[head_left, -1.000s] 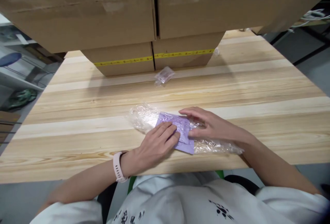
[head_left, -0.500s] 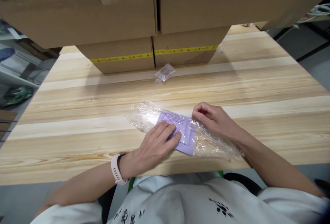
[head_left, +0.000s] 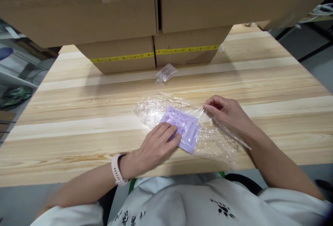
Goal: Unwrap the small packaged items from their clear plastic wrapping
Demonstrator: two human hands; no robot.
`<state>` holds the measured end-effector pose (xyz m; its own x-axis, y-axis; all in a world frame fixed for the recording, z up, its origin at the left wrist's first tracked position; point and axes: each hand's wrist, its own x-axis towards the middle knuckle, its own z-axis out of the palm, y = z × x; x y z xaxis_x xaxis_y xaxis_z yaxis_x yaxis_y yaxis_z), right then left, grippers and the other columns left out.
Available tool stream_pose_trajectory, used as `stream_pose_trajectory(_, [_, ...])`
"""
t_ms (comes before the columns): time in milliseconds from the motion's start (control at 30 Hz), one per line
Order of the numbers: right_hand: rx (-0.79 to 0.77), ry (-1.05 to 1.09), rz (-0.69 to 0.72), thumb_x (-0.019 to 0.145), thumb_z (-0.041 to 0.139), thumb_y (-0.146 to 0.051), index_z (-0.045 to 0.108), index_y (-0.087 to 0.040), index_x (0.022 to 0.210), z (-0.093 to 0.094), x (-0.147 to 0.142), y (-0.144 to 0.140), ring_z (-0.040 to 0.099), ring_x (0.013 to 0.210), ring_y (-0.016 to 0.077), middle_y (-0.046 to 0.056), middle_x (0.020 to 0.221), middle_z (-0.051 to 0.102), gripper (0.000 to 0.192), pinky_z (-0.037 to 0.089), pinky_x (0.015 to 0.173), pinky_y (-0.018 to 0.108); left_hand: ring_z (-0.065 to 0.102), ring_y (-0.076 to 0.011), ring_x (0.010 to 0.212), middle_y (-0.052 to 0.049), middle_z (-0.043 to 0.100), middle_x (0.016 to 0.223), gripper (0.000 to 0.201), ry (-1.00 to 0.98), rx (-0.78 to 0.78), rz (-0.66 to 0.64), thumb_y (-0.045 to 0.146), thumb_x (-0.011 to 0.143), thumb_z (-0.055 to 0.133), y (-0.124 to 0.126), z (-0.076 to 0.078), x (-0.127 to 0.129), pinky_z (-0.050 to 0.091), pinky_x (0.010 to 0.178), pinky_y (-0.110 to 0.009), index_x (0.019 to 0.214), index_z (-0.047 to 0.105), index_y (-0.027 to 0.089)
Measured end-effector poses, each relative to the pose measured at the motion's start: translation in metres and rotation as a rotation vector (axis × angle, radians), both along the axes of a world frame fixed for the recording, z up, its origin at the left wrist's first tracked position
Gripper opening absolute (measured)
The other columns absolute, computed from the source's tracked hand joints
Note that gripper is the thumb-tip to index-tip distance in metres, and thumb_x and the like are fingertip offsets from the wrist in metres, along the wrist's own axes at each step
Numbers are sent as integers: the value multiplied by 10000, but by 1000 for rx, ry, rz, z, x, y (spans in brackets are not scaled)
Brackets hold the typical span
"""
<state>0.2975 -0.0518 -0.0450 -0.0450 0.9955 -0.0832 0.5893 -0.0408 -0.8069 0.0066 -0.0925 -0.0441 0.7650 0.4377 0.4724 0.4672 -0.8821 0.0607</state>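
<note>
now | purple pad [head_left: 183, 130] tilted, corner toward body | left hand [head_left: 156, 146] flat on it — right hand [head_left: 229, 115] pinching film [head_left: 215, 134]

The flat purple packet [head_left: 185, 129] lies on crinkled clear plastic film [head_left: 215, 139], under the left hand [head_left: 156, 146]. The right hand [head_left: 229, 113] pinches the film just right of it. Beyond both, a small clear bag [head_left: 165, 72] lies before stacked cardboard boxes [head_left: 122, 58].

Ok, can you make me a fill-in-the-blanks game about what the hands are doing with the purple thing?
1. The left hand presses down on a flat ____ packet.
2. The right hand pinches the clear ____ wrap spread around the packet.
3. The wrist of the left hand wears a pink ____.
4. Behind a small crumpled bag, cardboard ____ stand on the wooden table.

Missing words: purple; plastic; watch; boxes
</note>
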Motion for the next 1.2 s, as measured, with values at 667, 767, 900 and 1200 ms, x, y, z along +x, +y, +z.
stream_pose_trajectory(667, [28, 308, 59, 895, 686, -449, 732, -209, 1020, -16, -8, 10, 535, 669, 130, 12, 850, 685, 275, 413, 608, 296, 602, -262, 1122, -130, 676, 1221, 383, 248, -381, -119, 257, 986, 610, 58, 24, 45, 434, 1082, -460, 1340, 530, 134])
stream_pose_trajectory(767, [80, 274, -8, 869, 697, -415, 743, -206, 956, -19, 0, 15, 562, 702, 146, 27, 866, 706, 231, 438, 649, 316, 582, -250, 1008, -102, 677, 1105, 449, 265, -346, -125, 211, 955, 624, 57, 23, 47, 452, 966, -412, 1378, 506, 119])
stream_pose_trajectory(900, [122, 218, -54, 888, 674, -377, 750, -221, 938, -17, 2, 16, 593, 746, 168, 47, 916, 728, 181, 467, 679, 340, 543, -239, 948, -76, 656, 1033, 379, 229, -268, -124, 160, 930, 593, 51, 19, 40, 423, 832, -379, 1308, 561, 162])
stream_pose_trajectory(1200, [168, 191, -188, 891, 674, -385, 745, -232, 964, -7, 7, 12, 534, 612, 148, 21, 757, 657, 183, 426, 548, 307, 484, -198, 877, -63, 605, 1032, 161, 108, -237, -113, 84, 1012, 492, 20, 52, 16, 402, 750, -337, 1080, 586, 195])
